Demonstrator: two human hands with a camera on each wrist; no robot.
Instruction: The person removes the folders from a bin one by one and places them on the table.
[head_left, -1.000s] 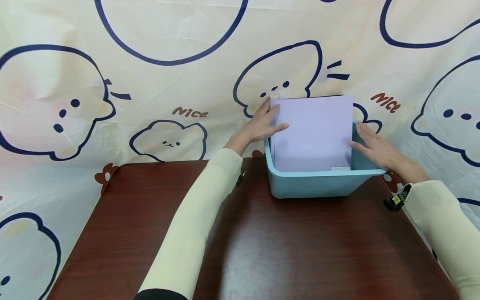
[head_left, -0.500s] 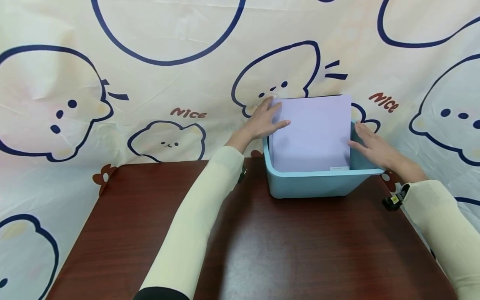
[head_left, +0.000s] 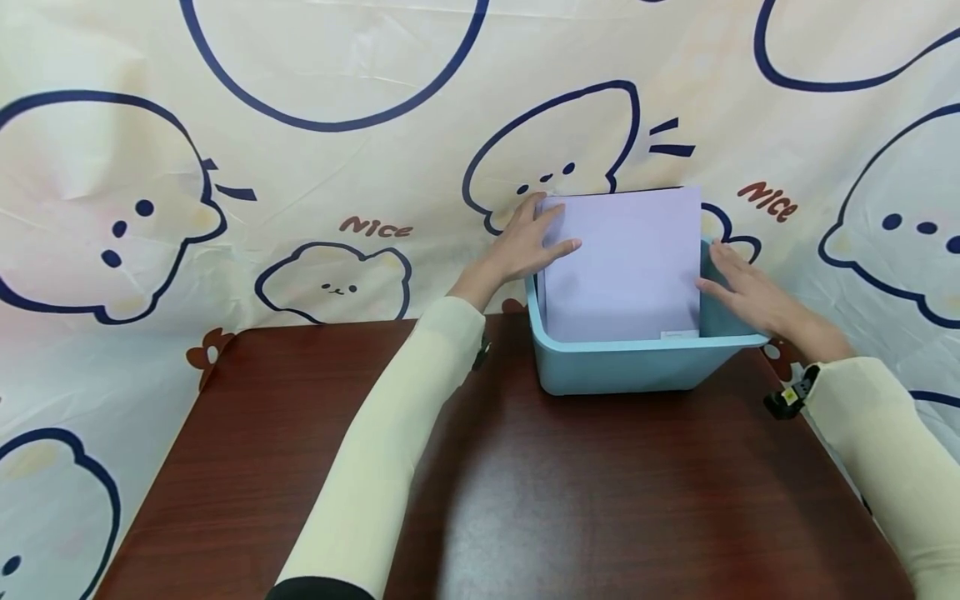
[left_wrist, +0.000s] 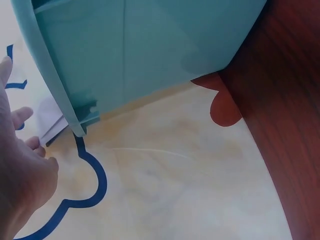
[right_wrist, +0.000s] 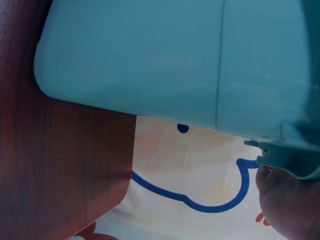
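A flat lilac folder-like sheet [head_left: 622,267] leans upright in the light-blue plastic bin [head_left: 615,368], its lower edge below the front rim. A small white label [head_left: 678,334] sits at its bottom right, and a thin dark edge shows behind its top. My left hand [head_left: 517,250] rests at the sheet's upper left edge, fingers extended and thumb across the front. On the other side, my right hand [head_left: 750,293] lies over the bin's right rim with straight fingers, thumb tip beside the sheet's right edge. The right wrist view shows only part of that hand [right_wrist: 287,202], below the rim.
The bin stands at the back right of a dark red-brown wooden table [head_left: 360,450]. Directly behind rises a cream cloth backdrop [head_left: 420,167] with blue cartoon outlines. A dark wrist device [head_left: 791,400] sits at the right cuff.
Both hands keep their places at the sheet and the bin. The sheet's top right corner sits very slightly higher; the whole view has shifted a little.
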